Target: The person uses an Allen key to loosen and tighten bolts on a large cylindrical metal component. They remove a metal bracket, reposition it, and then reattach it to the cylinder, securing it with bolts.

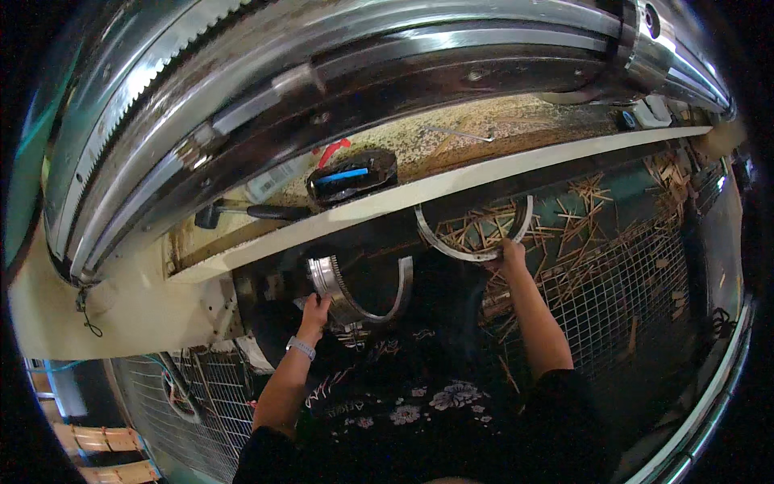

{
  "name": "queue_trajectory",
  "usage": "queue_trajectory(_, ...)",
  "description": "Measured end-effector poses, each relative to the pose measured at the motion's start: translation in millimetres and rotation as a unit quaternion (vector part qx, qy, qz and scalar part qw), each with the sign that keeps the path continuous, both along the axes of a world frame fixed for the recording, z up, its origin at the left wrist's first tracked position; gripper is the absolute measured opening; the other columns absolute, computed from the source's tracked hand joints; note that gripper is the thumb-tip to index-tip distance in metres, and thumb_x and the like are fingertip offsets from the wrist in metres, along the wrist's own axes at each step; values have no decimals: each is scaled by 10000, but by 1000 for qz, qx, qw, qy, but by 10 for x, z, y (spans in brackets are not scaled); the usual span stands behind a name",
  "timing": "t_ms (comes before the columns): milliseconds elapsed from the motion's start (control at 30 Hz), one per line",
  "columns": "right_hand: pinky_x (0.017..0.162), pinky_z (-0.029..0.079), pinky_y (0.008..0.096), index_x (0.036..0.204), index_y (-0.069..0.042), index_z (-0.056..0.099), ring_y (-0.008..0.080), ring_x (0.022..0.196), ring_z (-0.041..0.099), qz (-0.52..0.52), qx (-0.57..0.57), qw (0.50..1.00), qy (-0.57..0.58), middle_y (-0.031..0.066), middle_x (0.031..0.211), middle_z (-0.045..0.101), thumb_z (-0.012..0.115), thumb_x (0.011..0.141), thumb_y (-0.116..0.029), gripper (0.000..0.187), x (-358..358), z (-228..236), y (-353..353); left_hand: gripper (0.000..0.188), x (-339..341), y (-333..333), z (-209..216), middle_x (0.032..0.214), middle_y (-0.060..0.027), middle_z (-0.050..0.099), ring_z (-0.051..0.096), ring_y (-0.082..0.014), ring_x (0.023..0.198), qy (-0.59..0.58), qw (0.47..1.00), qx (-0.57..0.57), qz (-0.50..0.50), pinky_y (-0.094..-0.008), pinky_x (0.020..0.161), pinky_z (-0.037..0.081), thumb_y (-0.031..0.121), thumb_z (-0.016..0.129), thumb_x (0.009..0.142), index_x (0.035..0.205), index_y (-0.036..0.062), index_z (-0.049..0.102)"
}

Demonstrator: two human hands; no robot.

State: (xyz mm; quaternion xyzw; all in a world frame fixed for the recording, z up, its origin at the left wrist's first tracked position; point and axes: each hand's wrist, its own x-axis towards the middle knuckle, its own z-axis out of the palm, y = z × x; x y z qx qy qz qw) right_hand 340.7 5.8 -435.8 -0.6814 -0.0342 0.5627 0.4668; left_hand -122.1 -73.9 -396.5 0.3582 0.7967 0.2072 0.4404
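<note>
My left hand is closed on the side of a toothed metal half ring, a wide curved band with teeth along one edge. Its open end faces away from me, and its far arm curves up to the right. A thinner, smooth metal ring piece is gripped along its near rim by my right hand. The two metal pieces are apart, both held in front of my body below the pale ledge. My fingertips are partly hidden on both hands.
Large shiny machine cylinders with a toothed strip span the top. Along a pale ledge lie a black hammer, a dark tray with a blue item, and a hex key. Thin wooden sticks litter the area beside wire mesh.
</note>
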Motion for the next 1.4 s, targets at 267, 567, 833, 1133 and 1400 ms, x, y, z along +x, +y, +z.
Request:
queue_trajectory(267,575,550,505,1073,73,430,387,710,612,-81,40,995,44,195,908,557,633,761,-178,448,-11,-362,867,507,-161,954,-435,1177,-258,514,520,-360,1062,95,993,19,-70,-390,862,431,219,584,843,1198,-105,420)
queue_trajectory(567,704,502,439,1145,-31,491,326,868,589,34,50,998,20,169,1004,580,600,804,-344,476,96,-1431,1878,439,-480,1615,-1282,1260,-135,468,460,-314,1123,263,950,78,-148,-393,946,356,212,517,875,1265,41,413)
queue_trajectory(833,700,500,387,1054,-32,540,313,816,588,25,117,987,112,150,912,599,611,822,-299,361,188,-1379,1616,370,-304,2066,-1180,1064,-105,516,508,-259,934,251,953,28,-166,-386,779,387,261,538,867,1160,49,459)
queue_trajectory(1133,760,379,425,953,-17,492,349,902,450,33,424,660,-620,173,917,469,592,779,-36,202,-396,1452,844,322,-456,1862,-929,844,-72,569,562,-198,721,187,967,-45,-168,-377,591,422,318,561,858,1043,59,512)
queue_trajectory(1400,952,341,530,1102,-177,575,404,1139,444,410,56,592,-692,142,1126,573,604,758,-336,380,-645,2068,1427,277,623,1119,1324,836,-147,583,570,-325,771,-10,789,212,-577,-389,690,460,284,568,863,935,21,518)
